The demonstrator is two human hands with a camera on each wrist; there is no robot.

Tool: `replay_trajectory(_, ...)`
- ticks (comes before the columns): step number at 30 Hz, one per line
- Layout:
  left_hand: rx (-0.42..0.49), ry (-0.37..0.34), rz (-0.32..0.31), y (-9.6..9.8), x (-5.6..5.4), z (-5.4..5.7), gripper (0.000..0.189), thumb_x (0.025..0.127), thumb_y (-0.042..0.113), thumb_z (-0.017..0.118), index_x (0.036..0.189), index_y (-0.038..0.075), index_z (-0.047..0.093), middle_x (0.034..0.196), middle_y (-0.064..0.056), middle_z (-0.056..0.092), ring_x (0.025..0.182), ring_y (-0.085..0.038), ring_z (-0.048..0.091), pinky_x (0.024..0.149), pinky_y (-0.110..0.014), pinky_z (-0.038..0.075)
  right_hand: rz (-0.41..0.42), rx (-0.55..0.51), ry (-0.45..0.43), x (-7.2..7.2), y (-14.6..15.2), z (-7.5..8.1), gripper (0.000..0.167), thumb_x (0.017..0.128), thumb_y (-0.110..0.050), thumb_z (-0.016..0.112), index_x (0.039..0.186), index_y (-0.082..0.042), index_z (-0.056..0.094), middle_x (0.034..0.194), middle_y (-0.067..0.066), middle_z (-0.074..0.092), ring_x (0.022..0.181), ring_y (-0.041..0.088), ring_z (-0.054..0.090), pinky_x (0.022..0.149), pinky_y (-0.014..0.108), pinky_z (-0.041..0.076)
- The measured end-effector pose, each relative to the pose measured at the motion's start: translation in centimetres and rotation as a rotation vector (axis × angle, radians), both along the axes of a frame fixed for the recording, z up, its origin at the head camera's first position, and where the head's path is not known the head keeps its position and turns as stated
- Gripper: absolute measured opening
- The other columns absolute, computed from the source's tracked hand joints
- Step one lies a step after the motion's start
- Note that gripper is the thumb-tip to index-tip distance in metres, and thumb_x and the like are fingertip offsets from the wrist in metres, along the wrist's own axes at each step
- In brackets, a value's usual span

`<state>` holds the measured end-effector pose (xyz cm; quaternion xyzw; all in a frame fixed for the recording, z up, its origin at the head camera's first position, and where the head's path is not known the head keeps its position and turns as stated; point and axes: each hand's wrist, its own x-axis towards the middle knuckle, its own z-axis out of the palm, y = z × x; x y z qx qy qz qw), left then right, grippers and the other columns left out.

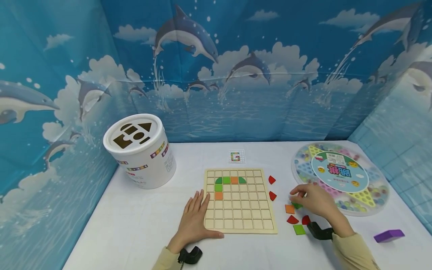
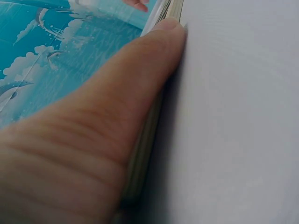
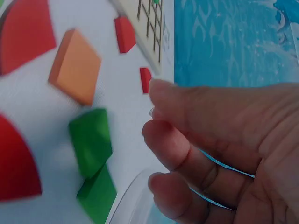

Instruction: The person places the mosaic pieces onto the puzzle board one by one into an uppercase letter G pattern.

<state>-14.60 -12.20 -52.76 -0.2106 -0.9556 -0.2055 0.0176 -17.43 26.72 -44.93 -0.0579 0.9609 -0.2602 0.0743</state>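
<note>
My left hand (image 1: 194, 223) lies with fingers spread at the left edge of a wooden grid board (image 1: 246, 214); its thumb (image 2: 135, 70) presses along the board's front edge. On the board, light green squares (image 1: 226, 180), orange squares (image 1: 218, 195) and dark green rounded pieces (image 1: 242, 180) form a top row and a left column. To the right of the board, my right hand (image 1: 314, 198) hovers over loose pieces, thumb and fingertips bent toward each other with nothing visible between them. Below the fingertips are two dark green pieces (image 3: 91, 142) and an orange square (image 3: 77, 67).
Red rounded pieces (image 1: 272, 195) and a light green square (image 1: 299, 229) lie right of the board. A pattern card (image 1: 236, 156) is behind it. A white bucket (image 1: 152, 170) stands back left, a round bead-filled case (image 1: 341, 172) back right, a purple block (image 1: 389, 235) far right.
</note>
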Motion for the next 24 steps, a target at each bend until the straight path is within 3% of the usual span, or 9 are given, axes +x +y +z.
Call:
replay_trajectory(11,-0.004,0.004,-0.009,0.2,0.0,0.4,0.129,0.057,0.081,0.067,0.151,0.005,0.021,0.155,-0.017,0.014,0.143,-0.031,0.005,0.112,-0.048,0.006,0.003,0.06,-0.077,0.3,1.9,-0.8,0.026,0.079,-0.023,0.076,0.101,-0.009,0.072,0.068,-0.001,0.049,0.059,0.017,0.043,0.051,0.029,0.031)
replay_trajectory(24,-0.018,0.009,-0.001,0.0,0.1,0.1,0.13,0.056,0.081,0.066,0.152,0.006,0.02,0.156,-0.016,0.012,0.143,-0.03,0.003,0.112,-0.047,0.006,0.003,0.06,-0.09,0.3,1.7,-1.2,0.031,0.076,-0.023,0.08,0.103,-0.011,0.072,0.066,-0.002,0.049,0.057,0.016,0.044,0.05,0.028,0.031)
